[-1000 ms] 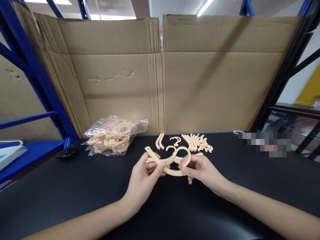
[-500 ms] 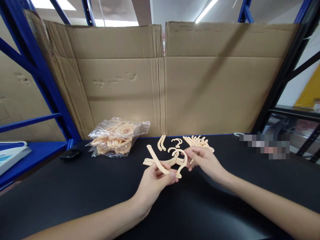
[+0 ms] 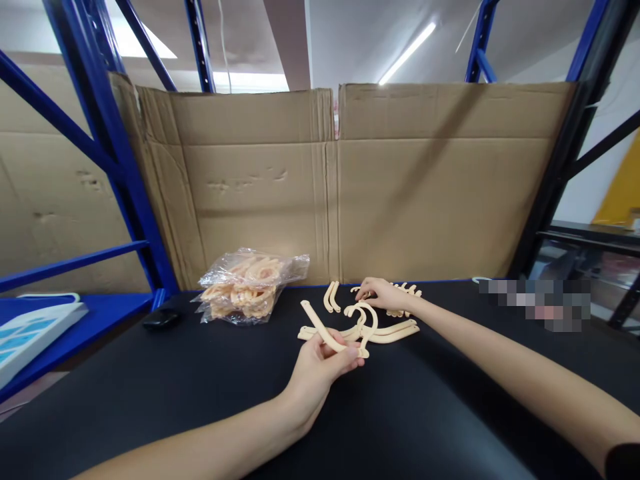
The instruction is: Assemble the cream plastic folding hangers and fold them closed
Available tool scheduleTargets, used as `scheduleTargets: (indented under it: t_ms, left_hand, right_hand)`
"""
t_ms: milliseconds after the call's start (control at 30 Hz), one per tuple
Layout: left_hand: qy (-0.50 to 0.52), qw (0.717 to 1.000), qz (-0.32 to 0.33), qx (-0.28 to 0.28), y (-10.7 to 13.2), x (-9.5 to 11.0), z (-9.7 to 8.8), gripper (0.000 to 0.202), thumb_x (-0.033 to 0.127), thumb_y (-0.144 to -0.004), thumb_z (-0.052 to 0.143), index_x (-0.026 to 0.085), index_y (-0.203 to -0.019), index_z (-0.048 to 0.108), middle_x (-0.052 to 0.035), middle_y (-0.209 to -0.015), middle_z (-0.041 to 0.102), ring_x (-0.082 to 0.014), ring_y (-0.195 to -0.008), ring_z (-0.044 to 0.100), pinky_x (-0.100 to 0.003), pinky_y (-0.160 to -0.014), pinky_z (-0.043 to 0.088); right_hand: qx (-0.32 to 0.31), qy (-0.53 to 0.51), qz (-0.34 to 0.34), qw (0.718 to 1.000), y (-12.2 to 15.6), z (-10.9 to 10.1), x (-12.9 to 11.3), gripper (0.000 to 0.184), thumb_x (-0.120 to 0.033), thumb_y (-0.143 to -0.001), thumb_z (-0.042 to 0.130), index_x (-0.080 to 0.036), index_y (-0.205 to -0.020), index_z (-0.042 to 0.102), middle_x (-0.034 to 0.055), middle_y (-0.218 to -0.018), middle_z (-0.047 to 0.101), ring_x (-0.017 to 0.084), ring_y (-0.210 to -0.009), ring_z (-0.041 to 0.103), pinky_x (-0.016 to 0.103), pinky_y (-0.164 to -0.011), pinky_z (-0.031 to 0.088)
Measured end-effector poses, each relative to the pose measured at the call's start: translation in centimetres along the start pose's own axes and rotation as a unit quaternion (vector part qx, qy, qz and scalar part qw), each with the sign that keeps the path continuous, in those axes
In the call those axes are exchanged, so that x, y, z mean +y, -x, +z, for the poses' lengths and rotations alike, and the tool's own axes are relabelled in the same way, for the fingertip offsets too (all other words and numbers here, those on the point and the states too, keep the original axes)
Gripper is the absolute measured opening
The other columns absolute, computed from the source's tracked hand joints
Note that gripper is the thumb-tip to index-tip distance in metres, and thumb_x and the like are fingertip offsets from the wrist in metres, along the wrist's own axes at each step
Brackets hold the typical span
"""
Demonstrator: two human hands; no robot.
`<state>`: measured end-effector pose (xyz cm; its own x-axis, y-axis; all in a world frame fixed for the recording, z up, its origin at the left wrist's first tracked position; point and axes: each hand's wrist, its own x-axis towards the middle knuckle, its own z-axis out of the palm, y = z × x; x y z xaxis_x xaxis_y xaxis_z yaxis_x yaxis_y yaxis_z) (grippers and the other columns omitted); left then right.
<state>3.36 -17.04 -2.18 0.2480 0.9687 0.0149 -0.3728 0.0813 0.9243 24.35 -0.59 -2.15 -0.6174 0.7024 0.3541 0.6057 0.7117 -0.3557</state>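
Note:
My left hand point(image 3: 320, 365) is closed on a cream plastic hanger part point(image 3: 327, 333), a curved arm that it holds just above the black table point(image 3: 150, 387). Under it lie finished cream hangers point(image 3: 385, 329) with hooks. My right hand point(image 3: 383, 293) reaches to the far edge of the table and rests, fingers bent, on a small hook piece point(image 3: 361, 290) beside a heap of loose cream parts point(image 3: 407, 291). I cannot see whether it grips the hook. Two curved pieces point(image 3: 330, 297) lie to the left of that hand.
A clear plastic bag of cream parts point(image 3: 247, 285) lies at the back left. A small black object point(image 3: 159, 319) sits near the blue rack post point(image 3: 125, 167). Cardboard sheets point(image 3: 350, 180) stand behind the table. A scale point(image 3: 30, 330) is on the blue shelf at left.
My right hand has let go of the hanger part and moved back to the hook pieces at the far edge. My left hand keeps the part. The camera has tilted up.

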Motion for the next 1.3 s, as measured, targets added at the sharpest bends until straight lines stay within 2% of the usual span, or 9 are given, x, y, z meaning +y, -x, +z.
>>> scheduleTargets:
  t_ms: [133, 367, 567, 733, 867, 933, 1067, 1200, 1300]
  left_hand:
    - [0.002, 1.0, 0.001, 0.002, -0.1, -0.1, -0.1, 0.036, 0.02, -0.064, 0.083, 0.015, -0.079, 0.051, -0.004, -0.078, 0.071, -0.0133, -0.071, 0.067, -0.027, -0.075, 0.051]
    - [0.006, 1.0, -0.01, 0.001, -0.1, -0.1, -0.2, 0.037, 0.02, -0.063, 0.083, 0.015, -0.079, 0.05, -0.0045, -0.079, 0.072, -0.014, -0.071, 0.067, -0.028, -0.077, 0.051]
    - [0.004, 1.0, 0.0, -0.006, 0.0, 0.1, 0.0, 0.036, 0.021, -0.064, 0.082, 0.016, -0.08, 0.05, -0.0035, -0.077, 0.072, -0.0131, -0.072, 0.067, -0.027, -0.078, 0.051]
    - [0.002, 1.0, -0.002, -0.003, 0.1, 0.2, 0.2, 0.037, 0.021, -0.066, 0.082, 0.016, -0.082, 0.049, -0.0046, -0.081, 0.072, -0.0139, -0.074, 0.067, -0.028, -0.079, 0.051]
    - [0.004, 1.0, -0.001, -0.009, 0.1, 0.1, 0.1, 0.036, 0.02, -0.069, 0.08, 0.016, -0.084, 0.047, -0.0048, -0.082, 0.072, -0.0132, -0.075, 0.067, -0.028, -0.08, 0.051]
    - [0.004, 1.0, 0.002, -0.013, 0.1, 0.1, 0.0, 0.035, 0.02, -0.07, 0.079, 0.016, -0.084, 0.047, -0.0048, -0.083, 0.072, -0.0127, -0.074, 0.067, -0.027, -0.08, 0.051]
    - [0.003, 1.0, 0.001, -0.016, 0.1, 0.0, -0.1, 0.035, 0.019, -0.07, 0.079, 0.017, -0.084, 0.047, -0.0042, -0.083, 0.072, -0.0137, -0.077, 0.067, -0.028, -0.08, 0.05]
    - [0.006, 1.0, 0.001, -0.014, 0.0, 0.0, 0.0, 0.035, 0.02, -0.068, 0.08, 0.017, -0.082, 0.048, -0.0023, -0.079, 0.071, -0.0141, -0.075, 0.066, -0.028, -0.079, 0.05]
    - [0.003, 1.0, -0.002, -0.01, 0.0, 0.1, 0.3, 0.036, 0.019, -0.066, 0.081, 0.017, -0.081, 0.048, -0.0017, -0.078, 0.07, -0.0141, -0.074, 0.066, -0.027, -0.077, 0.049]
  right_hand:
    - [0.016, -0.001, 0.026, 1.0, 0.6, -0.7, 0.8, 0.026, -0.022, -0.08, 0.062, -0.018, -0.106, 0.068, 0.0081, -0.098, 0.064, 0.016, -0.077, 0.059, 0.03, -0.074, 0.048]
    - [-0.032, 0.008, 0.053, 0.998, 3.7, -4.2, 1.2, 0.02, -0.028, -0.065, 0.075, -0.02, -0.083, 0.074, 0.0055, -0.087, 0.065, 0.02, -0.081, 0.059, 0.033, -0.08, 0.045]
    - [-0.003, -0.037, 0.067, 0.997, 5.0, -3.3, -0.1, 0.009, -0.015, -0.065, 0.068, -0.02, -0.071, 0.074, 0.0051, -0.085, 0.063, 0.019, -0.081, 0.059, 0.034, -0.083, 0.044]
    - [0.073, -0.137, 0.1, 0.983, 4.4, -3.4, -0.1, 0.007, -0.018, -0.071, 0.065, -0.018, -0.072, 0.072, 0.0051, -0.083, 0.067, 0.016, -0.073, 0.062, 0.032, -0.073, 0.049]
    - [0.148, -0.248, 0.149, 0.946, 4.3, -4.3, 0.2, 0.02, -0.032, -0.079, 0.061, -0.013, -0.08, 0.068, 0.0046, -0.063, 0.067, 0.015, -0.059, 0.064, 0.03, -0.061, 0.054]
    - [0.187, -0.3, 0.163, 0.921, 4.7, -4.9, -0.2, 0.025, -0.037, -0.078, 0.064, -0.013, -0.082, 0.067, 0.0075, -0.07, 0.069, 0.016, -0.065, 0.067, 0.03, -0.065, 0.056]
    - [0.274, -0.365, 0.178, 0.872, 6.2, -5.7, -2.0, 0.031, -0.043, -0.075, 0.068, -0.015, -0.089, 0.067, 0.0106, -0.095, 0.07, 0.016, -0.079, 0.068, 0.031, -0.075, 0.058]
    - [0.352, -0.471, 0.215, 0.78, 8.1, -5.2, -4.0, 0.026, -0.028, -0.067, 0.078, -0.017, -0.089, 0.069, 0.0086, -0.099, 0.069, 0.018, -0.083, 0.067, 0.03, -0.075, 0.057]
    - [0.364, -0.526, 0.229, 0.734, 9.0, -4.1, -4.9, 0.038, -0.015, -0.059, 0.08, -0.021, -0.095, 0.067, 0.0048, -0.098, 0.067, 0.016, -0.079, 0.066, 0.029, -0.071, 0.057]
